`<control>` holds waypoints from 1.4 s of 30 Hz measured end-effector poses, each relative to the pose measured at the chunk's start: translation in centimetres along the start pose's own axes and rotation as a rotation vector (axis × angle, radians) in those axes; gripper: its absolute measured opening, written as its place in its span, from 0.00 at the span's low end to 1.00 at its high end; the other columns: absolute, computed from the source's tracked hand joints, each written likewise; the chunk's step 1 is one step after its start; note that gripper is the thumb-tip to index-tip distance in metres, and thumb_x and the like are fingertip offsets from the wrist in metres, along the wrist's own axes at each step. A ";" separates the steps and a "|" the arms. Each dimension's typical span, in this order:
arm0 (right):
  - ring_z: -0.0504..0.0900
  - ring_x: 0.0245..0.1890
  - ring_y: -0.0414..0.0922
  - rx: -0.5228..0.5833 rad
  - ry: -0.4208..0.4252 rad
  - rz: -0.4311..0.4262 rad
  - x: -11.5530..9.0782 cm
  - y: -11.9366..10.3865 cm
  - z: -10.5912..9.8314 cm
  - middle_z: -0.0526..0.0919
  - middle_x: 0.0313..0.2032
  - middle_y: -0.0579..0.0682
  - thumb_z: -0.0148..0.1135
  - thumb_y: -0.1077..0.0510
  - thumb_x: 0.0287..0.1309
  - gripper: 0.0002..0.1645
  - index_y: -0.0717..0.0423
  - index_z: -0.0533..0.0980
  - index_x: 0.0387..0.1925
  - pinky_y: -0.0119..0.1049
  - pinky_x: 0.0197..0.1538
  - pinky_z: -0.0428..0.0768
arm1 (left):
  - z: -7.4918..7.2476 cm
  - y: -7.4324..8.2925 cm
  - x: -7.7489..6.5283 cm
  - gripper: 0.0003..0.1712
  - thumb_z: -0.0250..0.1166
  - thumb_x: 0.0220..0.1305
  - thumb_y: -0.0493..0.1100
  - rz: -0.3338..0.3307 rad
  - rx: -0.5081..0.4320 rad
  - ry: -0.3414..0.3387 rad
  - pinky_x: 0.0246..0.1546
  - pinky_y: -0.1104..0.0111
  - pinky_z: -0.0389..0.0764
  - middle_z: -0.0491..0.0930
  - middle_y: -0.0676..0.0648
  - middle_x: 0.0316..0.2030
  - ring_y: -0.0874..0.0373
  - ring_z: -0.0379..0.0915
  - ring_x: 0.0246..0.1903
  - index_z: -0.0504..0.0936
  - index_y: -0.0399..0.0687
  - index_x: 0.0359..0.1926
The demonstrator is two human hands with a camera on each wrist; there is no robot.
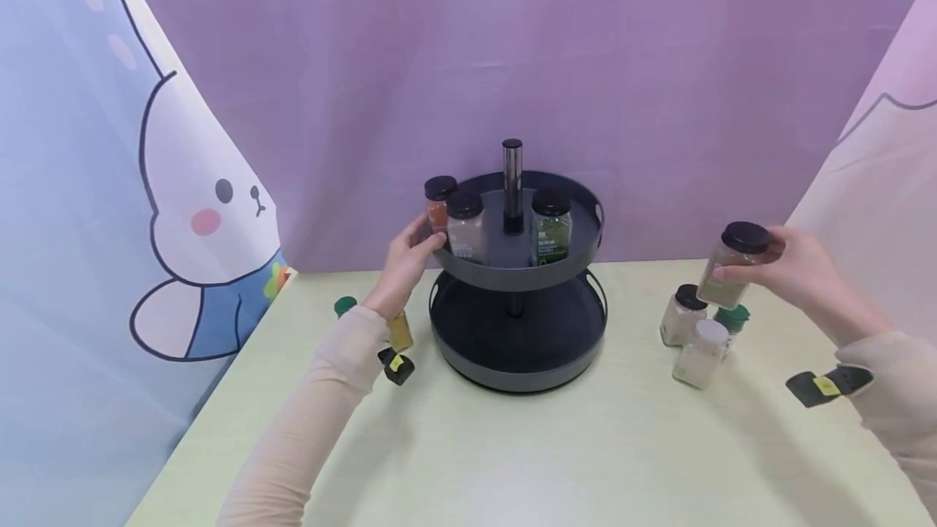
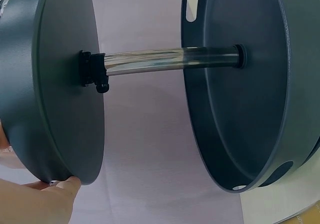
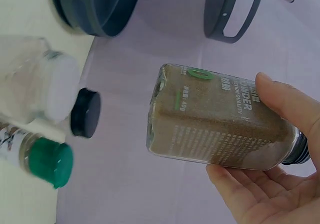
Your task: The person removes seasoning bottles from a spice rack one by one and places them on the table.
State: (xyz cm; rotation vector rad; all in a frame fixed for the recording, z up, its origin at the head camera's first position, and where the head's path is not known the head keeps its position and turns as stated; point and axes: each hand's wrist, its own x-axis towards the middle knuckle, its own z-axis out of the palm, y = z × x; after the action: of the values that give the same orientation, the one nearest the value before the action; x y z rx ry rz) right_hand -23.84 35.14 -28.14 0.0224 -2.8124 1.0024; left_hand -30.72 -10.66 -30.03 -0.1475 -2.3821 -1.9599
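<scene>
My left hand (image 1: 410, 254) grips the left rim of the dark two-tier turntable's upper tray (image 1: 542, 276); in the left wrist view the thumb (image 2: 67, 185) presses at its edge. Right beside those fingers stands a black-lidded jar of orange-red spice (image 1: 437, 214). A pale-powder jar (image 1: 466, 236) and a green-herb jar (image 1: 552, 234) stand on the same tray. Off to the right, my right hand (image 1: 798, 267) holds a black-lidded jar of brown powder (image 3: 215, 119), tilted, above the other jars. Its label partly reads "powder".
Under the right hand stand a black-lidded jar (image 1: 682, 320), a white-lidded jar (image 1: 700, 358) and a green-lidded jar (image 1: 734, 317). Behind the left forearm are a green lid (image 1: 345, 305) and a yellow jar (image 1: 400, 332). The lower tray (image 1: 512, 381) rests on the table. A purple curtain (image 1: 366, 104) hangs behind.
</scene>
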 end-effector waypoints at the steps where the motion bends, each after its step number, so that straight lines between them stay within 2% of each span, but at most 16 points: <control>1: 0.69 0.28 0.22 0.004 -0.003 0.003 -0.1 0.3 0.0 0.78 0.31 0.35 0.69 0.42 0.44 0.42 0.62 0.66 0.55 0.38 0.36 0.71 | 0.0 0.0 0.0 0.36 0.55 0.64 0.49 0.002 0.005 -0.002 0.67 0.61 0.56 0.58 0.47 0.68 0.56 0.53 0.67 0.52 0.52 0.70; 4: 0.69 0.30 0.24 -0.006 -0.006 0.013 -0.3 1.0 0.0 0.81 0.35 0.44 0.69 0.42 0.43 0.44 0.63 0.66 0.56 0.45 0.38 0.73 | 0.0 0.0 0.0 0.36 0.55 0.64 0.48 0.008 0.002 -0.001 0.67 0.62 0.56 0.58 0.47 0.68 0.56 0.53 0.67 0.53 0.52 0.70; 7: 0.75 0.36 0.37 -0.017 -0.019 0.014 -0.6 1.6 0.1 0.81 0.41 0.59 0.69 0.41 0.44 0.45 0.66 0.65 0.56 0.51 0.39 0.73 | 0.0 0.1 0.0 0.36 0.55 0.64 0.48 0.012 -0.002 -0.005 0.67 0.62 0.56 0.58 0.47 0.68 0.56 0.53 0.67 0.53 0.51 0.70; 9: 0.77 0.39 0.47 -0.045 -0.014 0.011 -0.8 2.1 0.2 0.79 0.44 0.66 0.69 0.41 0.44 0.44 0.67 0.66 0.55 0.47 0.37 0.74 | 0.0 0.1 0.0 0.36 0.55 0.64 0.48 0.011 -0.006 -0.007 0.68 0.62 0.55 0.58 0.47 0.68 0.56 0.53 0.67 0.53 0.52 0.70; 11: 0.77 0.39 0.50 -0.063 -0.012 0.013 -0.9 2.6 0.2 0.78 0.44 0.68 0.69 0.41 0.44 0.44 0.68 0.66 0.53 0.42 0.34 0.73 | -0.1 0.1 0.0 0.36 0.55 0.64 0.48 0.007 -0.011 -0.011 0.68 0.62 0.55 0.57 0.48 0.68 0.56 0.52 0.67 0.53 0.52 0.70; 14: 0.74 0.34 0.39 -0.070 -0.007 0.018 -1.2 3.3 0.3 0.78 0.44 0.68 0.69 0.42 0.44 0.43 0.68 0.65 0.53 0.36 0.33 0.71 | 0.0 0.8 -0.6 0.35 0.54 0.65 0.47 -0.002 -0.015 -0.021 0.68 0.62 0.54 0.56 0.47 0.68 0.55 0.51 0.68 0.52 0.51 0.70; 18: 0.69 0.31 0.28 -0.058 -0.006 0.022 -1.5 4.0 0.3 0.79 0.43 0.65 0.69 0.43 0.44 0.44 0.66 0.64 0.55 0.36 0.33 0.71 | 0.0 1.0 -0.9 0.35 0.53 0.65 0.47 -0.001 -0.011 -0.028 0.68 0.62 0.54 0.56 0.46 0.68 0.55 0.51 0.68 0.51 0.50 0.70; 21: 0.68 0.29 0.25 -0.056 0.006 0.030 -1.8 4.3 0.3 0.79 0.42 0.64 0.70 0.43 0.44 0.44 0.65 0.64 0.55 0.36 0.33 0.70 | 0.0 0.4 -0.3 0.35 0.54 0.65 0.48 0.005 -0.012 -0.019 0.68 0.62 0.54 0.57 0.48 0.68 0.56 0.52 0.67 0.52 0.52 0.70; 23: 0.70 0.30 0.27 -0.063 0.017 0.036 -1.9 4.5 0.4 0.79 0.42 0.65 0.70 0.43 0.43 0.44 0.66 0.65 0.55 0.37 0.33 0.70 | 0.0 0.1 -0.1 0.36 0.55 0.64 0.48 0.007 -0.013 -0.014 0.68 0.62 0.55 0.57 0.48 0.68 0.57 0.52 0.67 0.53 0.52 0.70; 26: 0.78 0.33 0.45 -0.081 0.016 0.050 -2.2 4.8 0.4 0.77 0.44 0.70 0.70 0.42 0.43 0.44 0.68 0.65 0.53 0.42 0.32 0.72 | 0.0 0.1 -0.1 0.36 0.55 0.64 0.47 0.007 -0.018 -0.005 0.68 0.63 0.55 0.58 0.47 0.68 0.57 0.52 0.67 0.53 0.50 0.70; 28: 0.77 0.38 0.59 -0.092 0.014 0.056 -2.3 5.0 0.5 0.76 0.44 0.72 0.70 0.41 0.43 0.44 0.69 0.66 0.51 0.46 0.32 0.73 | 0.0 0.1 -0.1 0.36 0.55 0.64 0.47 0.008 -0.021 0.002 0.67 0.63 0.56 0.58 0.47 0.68 0.56 0.53 0.67 0.53 0.50 0.70; 30: 0.74 0.42 0.67 -0.093 0.007 0.059 -2.4 5.2 0.5 0.75 0.44 0.73 0.69 0.41 0.43 0.44 0.70 0.65 0.51 0.49 0.32 0.74 | 0.0 0.1 -0.2 0.36 0.55 0.64 0.47 0.007 -0.024 0.001 0.67 0.64 0.56 0.58 0.46 0.68 0.56 0.53 0.67 0.53 0.50 0.70; 33: 0.75 0.39 0.65 -0.105 0.018 0.055 -2.6 5.5 0.7 0.76 0.42 0.72 0.70 0.41 0.43 0.43 0.70 0.66 0.49 0.45 0.30 0.73 | 0.0 0.1 -0.2 0.36 0.55 0.64 0.47 0.001 -0.027 -0.002 0.67 0.63 0.56 0.57 0.47 0.68 0.57 0.52 0.67 0.52 0.51 0.70; 36: 0.78 0.32 0.54 -0.118 0.027 0.045 -2.8 5.8 0.8 0.80 0.36 0.66 0.71 0.42 0.41 0.40 0.69 0.68 0.45 0.37 0.28 0.71 | 0.0 0.2 -0.2 0.36 0.55 0.64 0.47 -0.004 -0.024 -0.004 0.68 0.63 0.56 0.57 0.47 0.68 0.56 0.52 0.67 0.52 0.50 0.70; 39: 0.76 0.29 0.43 -0.125 0.025 0.042 -2.9 6.1 0.9 0.82 0.32 0.60 0.72 0.42 0.40 0.37 0.66 0.70 0.42 0.33 0.28 0.69 | 0.0 0.2 -0.2 0.36 0.55 0.64 0.47 -0.006 -0.021 -0.001 0.68 0.63 0.56 0.57 0.47 0.68 0.56 0.52 0.67 0.52 0.51 0.70; 42: 0.75 0.29 0.40 -0.122 0.013 0.046 -3.0 6.5 1.1 0.83 0.32 0.58 0.72 0.43 0.40 0.37 0.66 0.70 0.41 0.33 0.28 0.68 | 0.1 0.1 -0.2 0.36 0.54 0.64 0.48 -0.004 -0.018 -0.006 0.68 0.62 0.55 0.57 0.47 0.68 0.56 0.52 0.67 0.51 0.51 0.70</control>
State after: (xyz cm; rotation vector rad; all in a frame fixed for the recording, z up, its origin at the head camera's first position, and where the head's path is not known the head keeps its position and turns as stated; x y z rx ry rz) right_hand -21.47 39.38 -33.51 -0.0629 -2.8691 0.8350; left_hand -30.55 -10.57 -29.93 -0.1497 -2.3711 -1.9858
